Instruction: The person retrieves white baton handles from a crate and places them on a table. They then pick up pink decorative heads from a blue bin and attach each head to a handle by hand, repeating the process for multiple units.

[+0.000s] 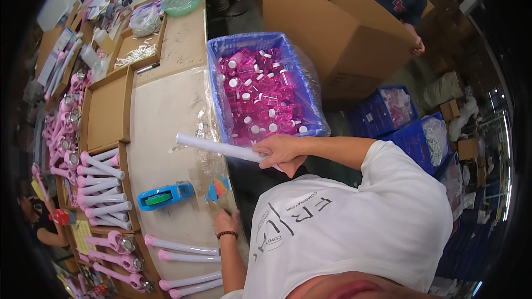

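Observation:
My right hand [280, 152] is closed around one end of a long translucent white tube [219, 147], held slanting over the table edge, with a bit of pink below my fingers. My left hand [226, 222], with a beaded bracelet at the wrist, is low at the table's edge, just under a small colourful printed piece [218, 188]. Its fingers are blurred, so I cannot see whether they grip that piece. Several white tubes with pink ends [185, 244] lie on the table left of my left forearm. A blue tape dispenser [165, 195] with green tape stands beyond them.
A blue crate [215, 85] of pink bottles with white caps stands beside the table [166, 110]. Cardboard trays [105, 111] hold tubes and pink wand-like parts [119, 243]. Another person handles a large cardboard box [327, 27]; more blue crates [382, 113] stand at right.

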A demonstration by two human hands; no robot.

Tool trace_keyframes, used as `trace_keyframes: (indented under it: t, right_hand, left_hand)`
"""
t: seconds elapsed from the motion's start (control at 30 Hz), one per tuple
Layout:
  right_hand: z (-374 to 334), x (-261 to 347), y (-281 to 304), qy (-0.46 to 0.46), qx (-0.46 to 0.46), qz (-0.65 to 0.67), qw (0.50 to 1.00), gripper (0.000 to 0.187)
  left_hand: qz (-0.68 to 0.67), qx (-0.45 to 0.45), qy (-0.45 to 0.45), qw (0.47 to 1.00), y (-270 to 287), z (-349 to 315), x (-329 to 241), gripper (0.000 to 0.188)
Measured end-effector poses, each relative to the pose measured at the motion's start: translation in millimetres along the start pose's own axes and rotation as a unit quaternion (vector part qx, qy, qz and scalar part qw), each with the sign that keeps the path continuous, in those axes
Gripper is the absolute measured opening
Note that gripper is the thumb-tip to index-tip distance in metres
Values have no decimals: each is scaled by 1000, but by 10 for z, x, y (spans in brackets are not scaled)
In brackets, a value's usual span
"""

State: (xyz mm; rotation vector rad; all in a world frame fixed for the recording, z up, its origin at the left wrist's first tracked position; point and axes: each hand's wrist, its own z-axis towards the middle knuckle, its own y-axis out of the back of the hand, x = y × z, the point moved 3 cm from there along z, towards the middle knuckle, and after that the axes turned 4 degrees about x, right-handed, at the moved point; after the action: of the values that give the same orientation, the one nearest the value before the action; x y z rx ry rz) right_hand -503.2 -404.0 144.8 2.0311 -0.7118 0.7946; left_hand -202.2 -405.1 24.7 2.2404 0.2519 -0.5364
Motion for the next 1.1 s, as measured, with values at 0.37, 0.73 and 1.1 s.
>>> trace_keyframes:
  t: [0.37,0.73,1.1]
  right_hand:
    - [-191,238,-101,129,36,-99,986,59]
    - [-551,-541,1228,137,-375,396,827,56]
    - [-397,255,787,377,-263,136,877,41]
  left_hand:
    - [266,-224,-387,854,919,-696,-1688,51]
    - [-79,-49,-249,964,1010,-345,-1702,33]
    - [-286,137,-222,922,616,-289,-2187,27]
